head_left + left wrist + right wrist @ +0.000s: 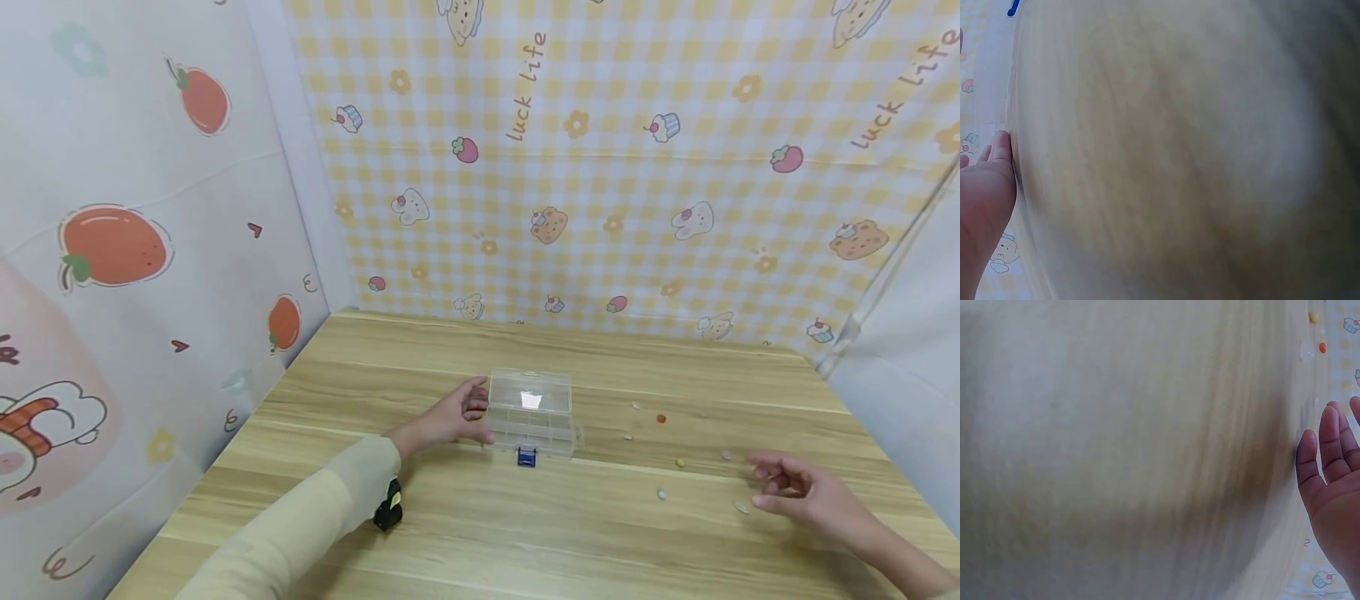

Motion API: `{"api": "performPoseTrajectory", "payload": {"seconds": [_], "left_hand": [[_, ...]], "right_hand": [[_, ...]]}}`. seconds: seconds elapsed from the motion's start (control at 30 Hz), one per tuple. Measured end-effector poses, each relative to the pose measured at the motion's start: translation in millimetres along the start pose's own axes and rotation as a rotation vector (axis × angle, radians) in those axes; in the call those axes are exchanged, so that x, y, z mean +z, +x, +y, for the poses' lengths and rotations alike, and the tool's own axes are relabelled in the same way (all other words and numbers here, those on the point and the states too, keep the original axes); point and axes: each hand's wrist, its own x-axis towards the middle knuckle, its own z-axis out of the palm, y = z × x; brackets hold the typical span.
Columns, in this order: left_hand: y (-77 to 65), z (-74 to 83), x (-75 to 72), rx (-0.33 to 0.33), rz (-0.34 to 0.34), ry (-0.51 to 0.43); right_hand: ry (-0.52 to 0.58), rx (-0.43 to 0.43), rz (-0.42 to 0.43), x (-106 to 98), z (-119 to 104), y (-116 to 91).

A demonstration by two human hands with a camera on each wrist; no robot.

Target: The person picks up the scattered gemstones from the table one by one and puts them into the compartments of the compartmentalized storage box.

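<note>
A clear plastic compartment box (pixel 528 417) with a blue latch (pixel 527 457) stands on the table, its lid raised at the back. My left hand (pixel 453 414) is at the box's left side, thumb tip at the front corner and fingers beside the lid. The left wrist view shows that hand (pixel 988 194) at its edge, fingertips by the clear plastic. Over the table's right part, my right hand (pixel 806 492) hovers with relaxed, slightly bent fingers and nothing between them. Close to its thumb lies a small pale piece (pixel 742 507); another pale piece (pixel 726 456) lies by its fingertips.
Several more small pieces are scattered right of the box, among them an orange one (pixel 662 419), a yellow one (pixel 680 462) and a whitish one (pixel 662 494). Patterned cloth (pixel 570 183) hangs behind the wooden table (pixel 480 525), and another cloth (pixel 150 333) on the left.
</note>
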Motion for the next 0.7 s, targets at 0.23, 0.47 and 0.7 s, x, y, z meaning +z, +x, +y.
{"api": "performPoseTrajectory", "payload": {"seconds": [0.23, 0.47, 0.7], "left_hand": [[0.9, -0.4, -0.1, -0.011, -0.001, 0.009], [1.6, 0.8, 0.5, -0.015, -0.009, 0.036], [2.6, 0.8, 0.0, -0.011, -0.006, 0.083]], "right_hand": [[0.045, 0.001, -0.026, 7, 7, 1], [0.094, 0.038, -0.101, 10, 13, 1], [0.066, 0.051, -0.091, 12, 10, 1]]}}
